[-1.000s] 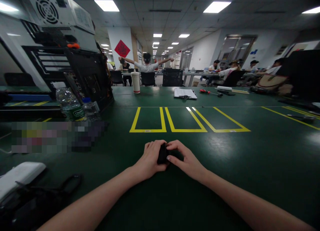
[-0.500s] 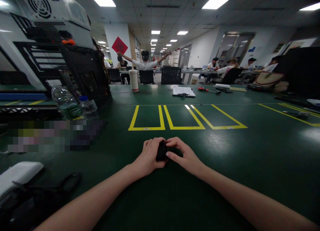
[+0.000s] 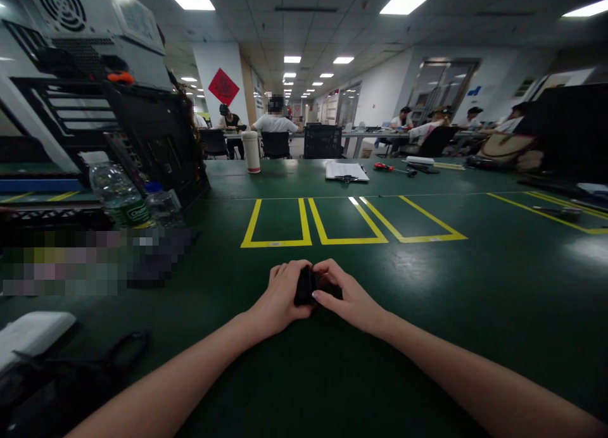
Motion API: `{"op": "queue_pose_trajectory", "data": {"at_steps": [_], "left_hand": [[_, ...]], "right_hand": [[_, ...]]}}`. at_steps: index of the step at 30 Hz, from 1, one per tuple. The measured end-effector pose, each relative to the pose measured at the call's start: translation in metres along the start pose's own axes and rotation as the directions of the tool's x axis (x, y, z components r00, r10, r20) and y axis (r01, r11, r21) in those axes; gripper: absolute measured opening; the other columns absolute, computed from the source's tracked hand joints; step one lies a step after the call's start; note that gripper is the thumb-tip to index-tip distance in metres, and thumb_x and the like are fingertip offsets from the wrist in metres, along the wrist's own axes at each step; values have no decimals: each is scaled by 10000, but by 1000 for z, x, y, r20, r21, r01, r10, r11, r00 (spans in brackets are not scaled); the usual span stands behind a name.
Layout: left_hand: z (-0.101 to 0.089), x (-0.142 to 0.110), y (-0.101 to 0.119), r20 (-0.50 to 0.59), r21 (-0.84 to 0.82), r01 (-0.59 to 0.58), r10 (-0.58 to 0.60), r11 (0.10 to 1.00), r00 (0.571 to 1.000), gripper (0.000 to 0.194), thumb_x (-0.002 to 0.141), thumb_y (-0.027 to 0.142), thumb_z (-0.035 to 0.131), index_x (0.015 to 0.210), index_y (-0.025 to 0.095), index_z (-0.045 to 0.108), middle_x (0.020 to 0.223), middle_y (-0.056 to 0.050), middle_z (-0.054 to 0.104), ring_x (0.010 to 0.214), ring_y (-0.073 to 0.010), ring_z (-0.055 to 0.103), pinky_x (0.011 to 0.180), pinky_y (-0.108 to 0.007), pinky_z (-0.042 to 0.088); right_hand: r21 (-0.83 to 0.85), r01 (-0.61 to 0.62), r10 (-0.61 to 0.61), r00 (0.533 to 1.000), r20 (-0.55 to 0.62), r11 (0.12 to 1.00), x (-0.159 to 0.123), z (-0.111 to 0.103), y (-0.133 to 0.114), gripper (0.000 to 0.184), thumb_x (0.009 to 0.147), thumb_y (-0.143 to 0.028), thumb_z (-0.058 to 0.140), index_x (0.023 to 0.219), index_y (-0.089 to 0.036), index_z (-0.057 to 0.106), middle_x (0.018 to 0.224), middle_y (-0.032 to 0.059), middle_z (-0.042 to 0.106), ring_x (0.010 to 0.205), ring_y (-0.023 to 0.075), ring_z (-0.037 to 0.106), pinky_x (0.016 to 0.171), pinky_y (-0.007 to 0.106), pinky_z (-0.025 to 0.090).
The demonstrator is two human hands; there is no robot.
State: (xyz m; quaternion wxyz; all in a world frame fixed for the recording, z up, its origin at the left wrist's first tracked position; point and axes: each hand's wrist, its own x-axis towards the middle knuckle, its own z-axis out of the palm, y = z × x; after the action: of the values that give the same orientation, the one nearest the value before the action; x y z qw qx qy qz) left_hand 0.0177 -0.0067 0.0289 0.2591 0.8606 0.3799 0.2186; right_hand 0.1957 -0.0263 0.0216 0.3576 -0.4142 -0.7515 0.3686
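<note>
Black piece: between the hands, near the table; dull, boxy-looking; much is covered, outline lost in darkness.
Left hand: curled round its 9 o'clock side, gripping it.
Right hand: half-curled at its 3 o'clock, thumb tip against it; cannot tell if it grips.
Around it: tape at 12 to 1, clipboard at 1, cup at 11, bottle at 10.
Left edge: white box, cut off.
</note>
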Motion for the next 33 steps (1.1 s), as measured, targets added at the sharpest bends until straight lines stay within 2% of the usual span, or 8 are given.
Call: {"op": "queue_pose_trajectory", "data": {"at_steps": [7, 13, 20, 28, 33], "left_hand": [[0, 0, 0, -9, -11, -5, 5, 1000, 1000, 539, 685, 214, 614, 1154, 230, 350, 1147, -64, 448, 1061, -263, 419, 874, -437, 353], [0, 0, 0, -1, -18, 13, -13, 1000, 1000, 538, 683, 232, 617, 1154, 238, 358, 1154, -59, 450, 1058, -268, 431, 858, -435, 369], [1, 0, -2, -9, -4, -3, 2, 1000, 1000, 530, 684, 230, 612, 1147, 222, 353, 1139, -62, 456, 1048, -262, 431, 862, -429, 364], [11, 3, -10, -64, 1, -9, 9, 1000, 998, 558, 666, 223, 624, 1151, 231, 350, 1147, -63, 451, 1048, -271, 427, 870, -442, 348], [7, 1, -7, -43, -3, -4, 4, 1000, 999, 554, 670, 230, 626, 1151, 230, 350, 1133, -58, 457, 1048, -269, 428, 861, -431, 362]], "right_hand": [[-101, 105, -115, 989, -95, 989, -2, -1, 4, 139, 775, -192, 521, 908, -226, 500, 1015, 23, 485, 977, 179, 479, 877, 380, 405], [-84, 17, -21, 998, -54, 996, -1, 2, 1, 277, 778, -221, 520, 1042, -218, 436, 1004, 41, 501, 920, 179, 508, 823, 379, 444], [-75, 7, -7, 1000, -3, 997, -1, 1, 0, 243, 801, -250, 495, 1034, -216, 434, 983, 37, 509, 864, 167, 520, 763, 351, 468], [-130, 125, -138, 985, -103, 984, -2, 1, 8, 184, 772, -185, 518, 949, -226, 487, 1000, 34, 492, 954, 187, 486, 864, 398, 412], [-63, 19, -25, 995, -97, 998, -2, 2, 3, 300, 763, -216, 543, 1042, -221, 434, 1008, 39, 504, 946, 183, 503, 855, 393, 427]]}}
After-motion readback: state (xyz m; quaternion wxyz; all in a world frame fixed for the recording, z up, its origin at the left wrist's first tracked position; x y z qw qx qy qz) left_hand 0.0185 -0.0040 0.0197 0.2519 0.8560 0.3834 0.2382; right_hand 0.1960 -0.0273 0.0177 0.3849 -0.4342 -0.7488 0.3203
